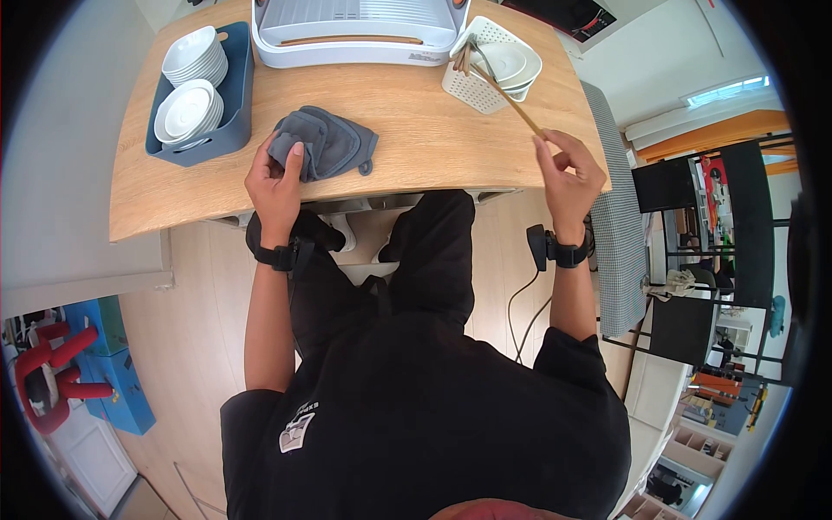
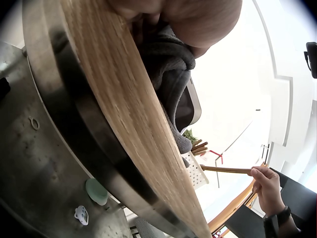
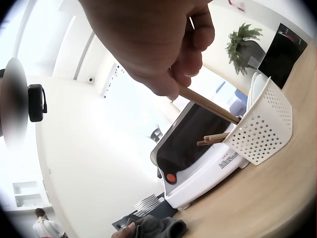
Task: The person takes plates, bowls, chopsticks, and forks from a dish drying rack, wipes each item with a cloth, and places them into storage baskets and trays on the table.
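My left hand [image 1: 276, 186] grips a folded grey cloth [image 1: 322, 143] near the front edge of the table, with the thumb over it and the loop end lying to the right. Over the right side of the table, my right hand [image 1: 570, 173] pinches wooden chopsticks [image 3: 210, 106] by one end. Their far end reaches the rim of a white perforated basket [image 1: 468, 89]. Inside the basket are white plates [image 1: 498, 65], and more chopsticks [image 3: 214, 139] stick out over its side. In the left wrist view, the cloth [image 2: 173, 84] bunches beneath the fingers at the wooden edge.
A blue bin [image 1: 238, 113] with stacked white bowls [image 1: 192, 54] stands at the left. At the back is a white appliance with a ribbed tray [image 1: 347, 13], a wooden stick [image 1: 351, 40] lying along its front. A checkered cloth surface [image 1: 611, 217] adjoins the table's right side.
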Demonstrator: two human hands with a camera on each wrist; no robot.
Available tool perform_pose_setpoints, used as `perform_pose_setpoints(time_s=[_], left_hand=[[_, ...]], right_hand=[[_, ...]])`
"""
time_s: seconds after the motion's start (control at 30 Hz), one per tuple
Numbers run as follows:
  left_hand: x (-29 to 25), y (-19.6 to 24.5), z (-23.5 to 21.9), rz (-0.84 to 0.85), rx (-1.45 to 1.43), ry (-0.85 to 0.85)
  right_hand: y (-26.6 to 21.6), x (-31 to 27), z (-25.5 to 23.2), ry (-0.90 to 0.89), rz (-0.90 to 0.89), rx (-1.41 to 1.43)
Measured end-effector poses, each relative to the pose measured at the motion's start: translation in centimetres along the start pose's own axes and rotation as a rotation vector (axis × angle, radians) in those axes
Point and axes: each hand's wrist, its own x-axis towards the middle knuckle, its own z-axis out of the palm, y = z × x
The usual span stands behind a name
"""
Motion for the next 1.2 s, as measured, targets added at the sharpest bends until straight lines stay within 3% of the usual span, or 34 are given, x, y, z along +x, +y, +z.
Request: perform_pose_setpoints(time_s=[0.1,0.13,0.2,0.33,0.57,0.63,0.67,0.77,0.93,1.0,1.13,1.2], left_hand=[[0.0,0.3,0.1,-0.007,0.0,-0.001],[0.0,0.4,0.2,-0.012,-0.016,0.004],[0.1,0.5,0.1,-0.019,-0.025,-0.002],[0.4,0.7,-0.2,-0.098,-0.025,-0.002],[1.2,1.0,-0.7,-0.176,-0.092,0.007],[1.3,1.0,-0.9,-0.219,-0.248,0.004],[1.3,1.1,-1.2,-0.22,-0.232,0.006],[1.0,1.0,-1.8,-0.366,-0.563,-0.102],[-1.8,1.9,-0.2,-0.495,-0.728,-0.125],[-3.1,2.4,0.8,-0.545,-0.841,-0.149],[-4.9,3.2,1.9,-0.622,-0.941,-0.187],[-5.3,3.0,2.1,-0.651,-0.953,-0.185]], right_hand=[[1.9,-0.8,-1.3,0.114,0.406,0.079],[2.3,-1.0,-1.6,0.114,0.409,0.077],[3.8,-1.7,-2.2,0.323,0.494,0.309],[6.3,-4.3,-3.5,0.424,0.74,0.639],[8.5,-8.1,-3.8,0.445,0.986,1.147],[8.2,-8.5,-2.9,0.411,1.049,1.308],[7.7,-8.6,-2.3,0.409,1.062,1.318],[5.7,-8.8,0.4,0.364,1.115,1.452],[1.1,-9.2,5.2,0.107,1.061,1.414],[-0.9,-8.7,6.3,0.09,1.071,1.376],[-3.7,-8.2,7.9,0.064,0.97,1.238],[-4.7,-8.3,8.3,0.027,0.732,0.963]])
